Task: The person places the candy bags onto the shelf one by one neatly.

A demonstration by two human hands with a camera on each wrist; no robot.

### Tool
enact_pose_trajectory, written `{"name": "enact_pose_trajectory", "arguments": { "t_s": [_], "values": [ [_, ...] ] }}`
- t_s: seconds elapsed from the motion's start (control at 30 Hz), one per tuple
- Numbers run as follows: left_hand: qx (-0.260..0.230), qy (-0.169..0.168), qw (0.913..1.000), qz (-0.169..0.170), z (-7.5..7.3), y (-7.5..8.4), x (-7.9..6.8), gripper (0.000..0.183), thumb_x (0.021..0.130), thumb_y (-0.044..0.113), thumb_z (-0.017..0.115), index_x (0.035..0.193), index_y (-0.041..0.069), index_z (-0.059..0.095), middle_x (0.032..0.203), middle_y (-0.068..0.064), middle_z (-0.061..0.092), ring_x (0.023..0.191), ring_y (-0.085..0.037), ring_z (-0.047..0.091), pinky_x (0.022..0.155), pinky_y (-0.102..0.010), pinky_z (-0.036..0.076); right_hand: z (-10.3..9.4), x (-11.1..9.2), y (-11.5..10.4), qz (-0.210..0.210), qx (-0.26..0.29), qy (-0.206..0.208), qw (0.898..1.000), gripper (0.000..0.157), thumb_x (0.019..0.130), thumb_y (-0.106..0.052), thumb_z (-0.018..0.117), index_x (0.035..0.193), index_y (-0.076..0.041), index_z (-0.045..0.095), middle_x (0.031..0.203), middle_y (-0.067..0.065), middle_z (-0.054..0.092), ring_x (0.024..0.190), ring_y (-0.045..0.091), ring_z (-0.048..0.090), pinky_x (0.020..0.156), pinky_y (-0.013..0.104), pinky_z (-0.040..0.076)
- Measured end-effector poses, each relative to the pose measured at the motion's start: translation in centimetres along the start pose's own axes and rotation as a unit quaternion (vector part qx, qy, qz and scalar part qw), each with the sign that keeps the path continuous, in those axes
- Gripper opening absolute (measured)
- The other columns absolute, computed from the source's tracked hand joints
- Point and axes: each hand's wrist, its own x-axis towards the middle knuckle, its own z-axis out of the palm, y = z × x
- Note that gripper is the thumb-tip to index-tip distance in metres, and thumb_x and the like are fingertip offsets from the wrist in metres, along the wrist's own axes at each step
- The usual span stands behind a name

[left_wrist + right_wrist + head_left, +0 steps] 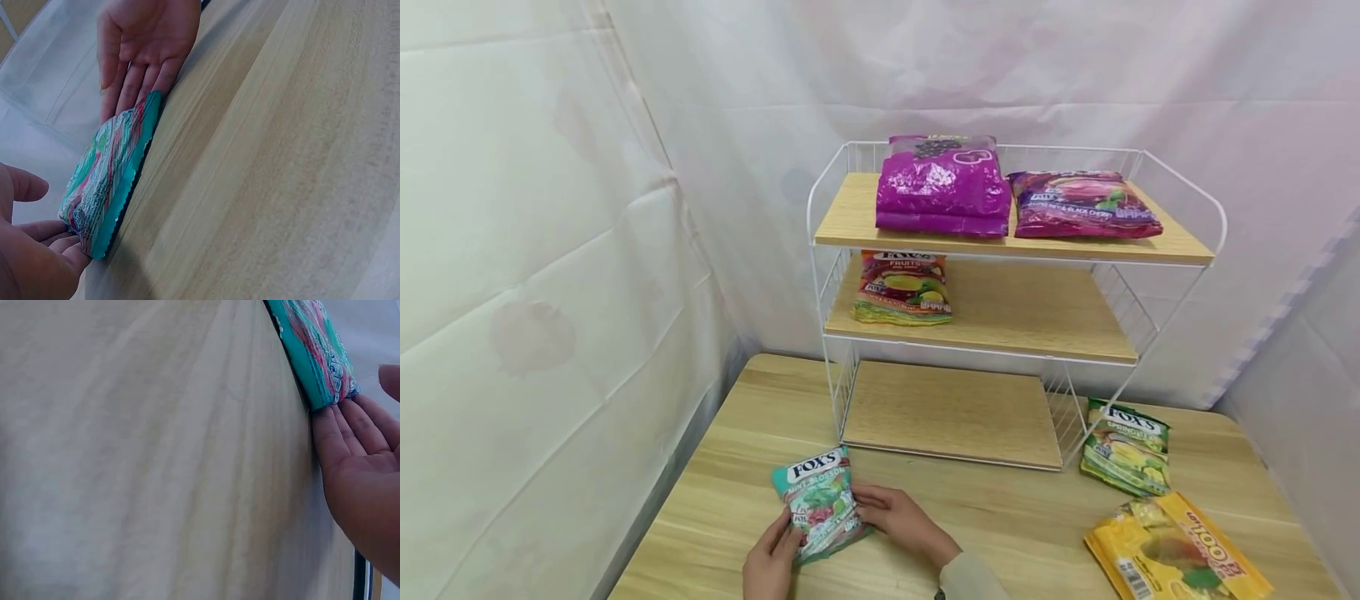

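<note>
A teal Fox's Mint Blossom candy bag (824, 505) lies face up on the wooden table, left of the rack's front corner. My left hand (772, 553) touches its left edge with straight fingers, while the right hand (901, 520) meets the opposite edge. In the left wrist view the fingertips of both hands reach the bag's (112, 169) two ends, and the left thumb stands away from it. The right wrist view has the right hand (362, 450) palm inward, its extended fingers right at the bag's end.
Behind stands a three-tier white wire rack (977, 354) with wooden shelves. Purple bags (943, 187) and a berry candy bag (1082, 204) sit on top, a Fruits bag (904, 287) on the middle shelf. A green bag (1127, 448) and a yellow bag (1176, 550) lie at right.
</note>
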Motion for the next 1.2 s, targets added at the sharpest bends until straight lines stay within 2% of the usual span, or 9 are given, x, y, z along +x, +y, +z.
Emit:
{"name": "enact_pose_trajectory", "arguments": {
  "t_s": [0.3,0.53,0.67,0.97,1.2],
  "values": [
    [0.016,-0.020,0.9993,0.028,0.6,0.2,-0.4,0.050,0.093,0.022,0.060,0.134,-0.006,0.050,0.132,-0.028,0.050,0.121,-0.041,0.049,0.094,-0.039,0.047,-0.4,-1.8,0.5,0.017,0.050,0.023,0.998,0.041,0.096,-0.015,0.057,0.136,-0.004,0.052,0.134,0.016,0.054,0.123,0.028,0.052,0.097,0.032,0.046],
    [-0.008,-0.041,0.9989,0.023,1.3,0.4,-0.4,0.050,0.093,0.019,0.060,0.135,-0.005,0.049,0.135,-0.027,0.048,0.123,-0.040,0.048,0.094,-0.036,0.046,-0.3,-3.0,0.9,0.011,0.072,0.037,0.997,0.050,0.098,-0.016,0.055,0.143,0.001,0.041,0.141,0.019,0.046,0.130,0.032,0.042,0.099,0.030,0.044],
    [-0.009,-0.055,0.9982,0.025,1.7,0.6,-0.4,0.050,0.093,0.022,0.061,0.135,-0.004,0.050,0.135,-0.027,0.048,0.123,-0.039,0.048,0.095,-0.036,0.046,-0.2,-3.5,1.0,0.000,0.063,0.053,0.997,0.051,0.098,-0.015,0.055,0.143,0.001,0.039,0.142,0.020,0.043,0.132,0.033,0.040,0.098,0.028,0.044],
    [-0.008,-0.087,0.9957,0.031,2.6,0.8,-0.4,0.052,0.094,0.024,0.060,0.136,-0.003,0.049,0.137,-0.027,0.046,0.123,-0.039,0.048,0.097,-0.040,0.045,-0.2,-4.7,1.3,0.005,0.045,0.086,0.995,0.049,0.098,-0.014,0.054,0.144,-0.003,0.041,0.145,0.017,0.041,0.132,0.033,0.039,0.100,0.028,0.042],
    [-0.009,-0.111,0.9924,0.053,3.7,1.2,-0.6,0.052,0.094,0.024,0.061,0.135,-0.006,0.048,0.139,-0.028,0.044,0.124,-0.041,0.046,0.097,-0.040,0.045,-1.1,-5.8,1.4,0.016,0.026,0.108,0.994,0.047,0.098,-0.018,0.054,0.143,-0.008,0.044,0.145,0.013,0.042,0.131,0.030,0.041,0.100,0.029,0.043]
  ]
}}
